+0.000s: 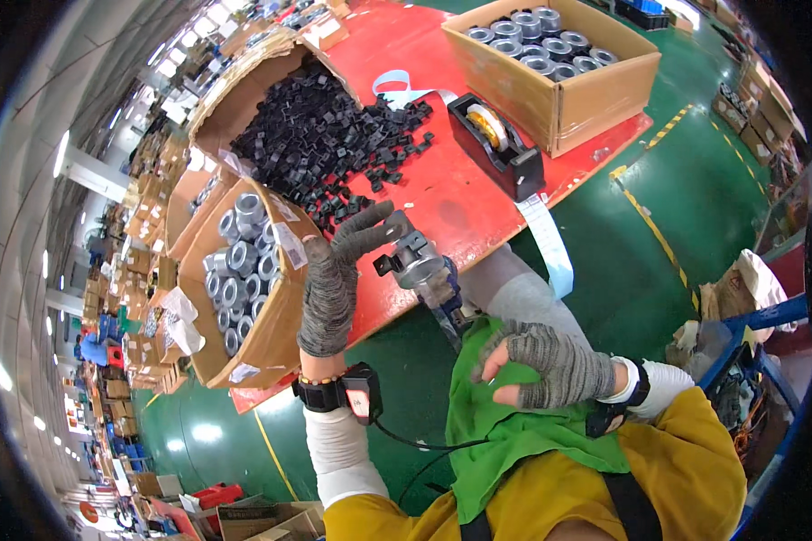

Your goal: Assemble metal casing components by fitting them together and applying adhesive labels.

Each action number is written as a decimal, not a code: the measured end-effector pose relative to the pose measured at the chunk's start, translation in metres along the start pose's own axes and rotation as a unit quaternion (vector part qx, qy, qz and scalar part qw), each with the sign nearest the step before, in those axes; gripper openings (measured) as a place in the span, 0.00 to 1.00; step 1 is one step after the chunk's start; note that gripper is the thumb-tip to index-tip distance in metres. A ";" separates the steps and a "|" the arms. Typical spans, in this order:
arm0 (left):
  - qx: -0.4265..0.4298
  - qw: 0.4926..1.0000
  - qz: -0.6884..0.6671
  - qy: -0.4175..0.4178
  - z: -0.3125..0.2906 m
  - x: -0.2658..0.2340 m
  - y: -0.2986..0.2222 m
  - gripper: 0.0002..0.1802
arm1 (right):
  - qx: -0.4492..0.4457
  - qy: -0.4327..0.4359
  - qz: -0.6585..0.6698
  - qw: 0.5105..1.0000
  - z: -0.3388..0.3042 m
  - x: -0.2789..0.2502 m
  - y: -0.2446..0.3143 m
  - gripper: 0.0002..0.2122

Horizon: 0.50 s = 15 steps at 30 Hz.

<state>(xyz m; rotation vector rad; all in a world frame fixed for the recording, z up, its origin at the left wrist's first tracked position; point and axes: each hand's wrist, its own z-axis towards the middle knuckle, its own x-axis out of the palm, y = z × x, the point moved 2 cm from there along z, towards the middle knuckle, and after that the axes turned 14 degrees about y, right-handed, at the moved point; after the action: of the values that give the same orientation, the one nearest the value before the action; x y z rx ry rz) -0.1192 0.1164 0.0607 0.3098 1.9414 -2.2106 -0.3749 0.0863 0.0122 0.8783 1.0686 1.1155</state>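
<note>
My left hand (338, 270), in a grey knit glove, is raised over the red table's (460, 194) edge, its fingers against a round silver metal part (415, 257) with a small black plastic piece on it. My right hand (546, 361), in a fingerless grey glove, grips a dark tool (447, 307) whose tip meets the metal part from below. A heap of small black plastic pieces (334, 135) spills from a tipped cardboard box (244, 86) just beyond my left hand.
A cardboard box of silver cylinders (239, 270) stands at the left, another box of them (550, 59) at the far right. A black tape dispenser (496, 144) sits between them. A green cloth (505, 424) covers my lap above the green floor (659, 243).
</note>
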 end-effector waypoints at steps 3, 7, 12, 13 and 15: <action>0.010 1.000 0.006 0.009 0.000 -0.004 0.020 0.53 | 0.058 -0.001 -0.003 0.998 0.004 0.004 -0.002 0.11; -0.010 0.995 -0.095 -0.012 0.001 -0.003 0.056 0.49 | 0.081 -0.009 -0.038 0.996 0.005 0.006 -0.009 0.11; 0.010 0.994 -0.097 -0.056 -0.005 0.006 0.075 0.40 | 0.089 -0.032 -0.055 0.994 0.001 0.001 -0.019 0.11; 0.007 0.995 -0.098 -0.036 -0.004 0.003 0.078 0.39 | 0.096 -0.031 -0.054 0.993 0.002 0.000 -0.019 0.10; 0.004 0.995 -0.094 -0.028 -0.007 -0.004 0.077 0.38 | 0.097 -0.019 -0.053 0.994 0.006 -0.002 -0.018 0.10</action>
<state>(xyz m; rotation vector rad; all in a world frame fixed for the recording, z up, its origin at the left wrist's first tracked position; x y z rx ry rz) -0.0944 0.1136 -0.0131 0.0661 2.0077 -2.3130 -0.3645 0.0798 -0.0030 0.9794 1.1925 0.9143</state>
